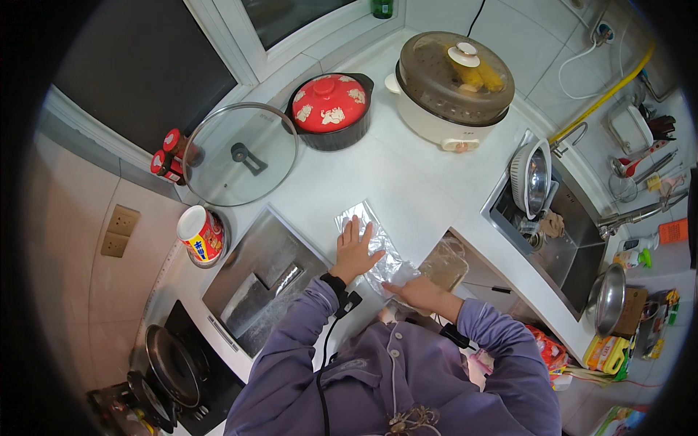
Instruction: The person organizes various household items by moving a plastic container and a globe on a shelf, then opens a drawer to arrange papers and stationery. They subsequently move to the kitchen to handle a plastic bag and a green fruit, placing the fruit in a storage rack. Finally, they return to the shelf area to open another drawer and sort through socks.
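Observation:
A sheet of shiny clear plastic film or bag (pixel 384 256) lies on the white countertop before me. My left hand (pixel 353 249) rests flat on its upper left part, fingers spread. My right hand (pixel 417 292) is at its lower end near the counter's front edge, index finger stretched out over the film; its other fingers are curled, and whether they pinch the film is unclear. Just beyond my right hand, a translucent plastic-wrapped container (pixel 444 264) sits at the counter corner. To the left, a steel cleaver (pixel 256 294) lies on a metallic board (pixel 272 240).
Behind stand a glass lid (pixel 218 163), a red-lidded pot (pixel 330 106) and a lidded electric cooker (pixel 455 92). A red canister (pixel 202 234) and pans (pixel 172 365) are at left. The steel sink (pixel 572 267) at right holds a colander and bowl (pixel 531 177).

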`<state>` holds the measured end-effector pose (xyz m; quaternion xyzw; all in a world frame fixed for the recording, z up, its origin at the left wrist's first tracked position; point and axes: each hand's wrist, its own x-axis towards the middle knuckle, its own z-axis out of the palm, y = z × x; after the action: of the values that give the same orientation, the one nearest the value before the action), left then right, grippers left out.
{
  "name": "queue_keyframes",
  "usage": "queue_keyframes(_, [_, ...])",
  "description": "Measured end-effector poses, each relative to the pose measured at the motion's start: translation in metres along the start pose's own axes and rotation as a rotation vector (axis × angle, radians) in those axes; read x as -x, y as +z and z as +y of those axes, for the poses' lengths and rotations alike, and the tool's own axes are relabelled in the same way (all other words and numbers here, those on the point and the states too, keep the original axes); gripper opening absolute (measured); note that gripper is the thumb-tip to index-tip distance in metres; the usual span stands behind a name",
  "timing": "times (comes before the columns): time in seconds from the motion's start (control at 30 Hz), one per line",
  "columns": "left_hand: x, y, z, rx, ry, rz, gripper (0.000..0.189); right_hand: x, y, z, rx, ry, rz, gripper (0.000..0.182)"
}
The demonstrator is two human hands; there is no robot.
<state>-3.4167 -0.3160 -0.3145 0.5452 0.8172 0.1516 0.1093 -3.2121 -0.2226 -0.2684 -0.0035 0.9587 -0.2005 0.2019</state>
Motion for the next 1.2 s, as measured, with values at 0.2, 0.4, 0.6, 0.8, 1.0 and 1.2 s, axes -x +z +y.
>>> queue_keyframes(0.2, [0.015,-0.003,0.008,0.144,0.041,-0.148,0.097,-0.014,0.018,0.0,-0.036,-0.037,0.013,0.062])
queue_keyframes(0.4, [0.029,-0.013,0.008,0.077,0.049,-0.248,0.114,-0.015,-0.01,-0.016,-0.068,-0.055,-0.093,0.062])
queue_keyframes(0.6, [0.027,-0.016,0.009,0.023,0.089,-0.216,0.125,-0.019,-0.006,-0.017,-0.043,-0.227,-0.035,0.062])
queue_keyframes(0.8, [0.027,-0.004,0.001,-0.04,0.15,-0.1,0.126,0.0,-0.013,0.002,0.181,-0.489,0.421,0.043])
queue_keyframes(1.0, [0.027,-0.014,0.004,0.003,0.141,-0.163,0.126,-0.013,0.019,0.024,0.116,-0.492,0.423,0.033])
queue_keyframes(1.2, [0.031,-0.018,-0.007,0.075,0.17,-0.192,0.116,-0.025,0.006,0.022,-0.245,-0.315,0.397,0.019])
